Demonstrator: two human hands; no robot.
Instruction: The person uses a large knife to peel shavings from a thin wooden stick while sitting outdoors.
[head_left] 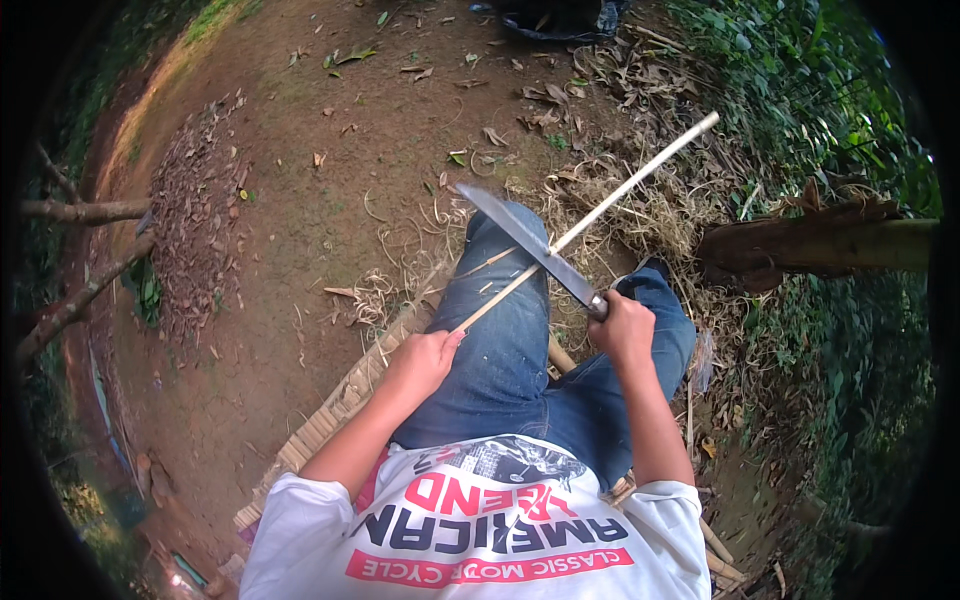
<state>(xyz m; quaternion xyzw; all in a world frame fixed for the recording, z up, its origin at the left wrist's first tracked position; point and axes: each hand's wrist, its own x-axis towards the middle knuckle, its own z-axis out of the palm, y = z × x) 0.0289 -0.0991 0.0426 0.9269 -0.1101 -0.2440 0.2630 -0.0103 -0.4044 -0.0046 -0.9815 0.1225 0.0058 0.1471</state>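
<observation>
My left hand [430, 358] is closed around the near end of a long pale stick [635, 182], which looks like bamboo or peeled wood. The stick slants across my thigh toward the far right. In my right hand [624, 328] is the handle of a machete [512, 222], its broad metal blade pointing to the far left. The blade crosses the stick about midway and appears to touch it above my knee. A thin sliver [487, 262] lies on or beside my jeans [490, 345], along with small pale chips.
I sit on a bamboo-slat seat [318, 428]. Curled shavings [625, 228] heap on the ground past my knees. A thick trunk [830, 245] lies or stands at the right, bushes behind it. A black bag or container [565, 22] is at the far edge; branches [90, 212] are at left.
</observation>
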